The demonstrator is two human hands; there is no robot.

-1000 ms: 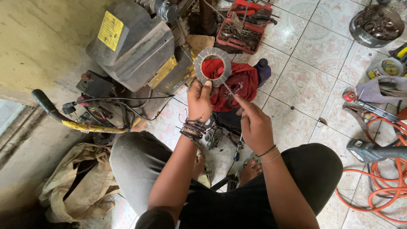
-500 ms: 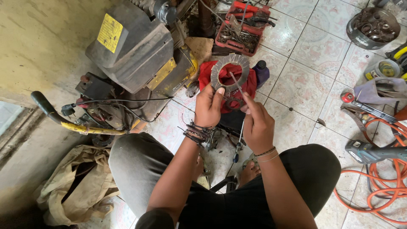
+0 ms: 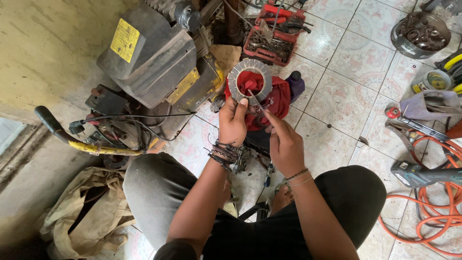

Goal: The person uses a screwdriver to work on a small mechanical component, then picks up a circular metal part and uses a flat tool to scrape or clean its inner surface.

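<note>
My left hand (image 3: 233, 120) holds up a grey slotted metal ring (image 3: 250, 81) by its lower rim, with the thumb on the ring's face. My right hand (image 3: 285, 144) pinches a thin metal tool (image 3: 255, 100) whose tip pokes into the ring's opening. Behind the ring lies a red cloth (image 3: 270, 103) on the tiled floor. Dark wire bangles sit on my left wrist and thin bracelets on the right. My knees in dark trousers frame the bottom of the view.
A grey engine with a yellow label (image 3: 154, 58) stands at the left. A red tray of tools (image 3: 272, 36) lies behind. An orange hose (image 3: 428, 212), a power tool (image 3: 418, 174), a round tin of parts (image 3: 421, 33) and a beige bag (image 3: 86, 212) lie around.
Both hands with the ring have lifted and come closer to the camera. The ring's face has turned more toward me, and the tool now reaches into its centre.
</note>
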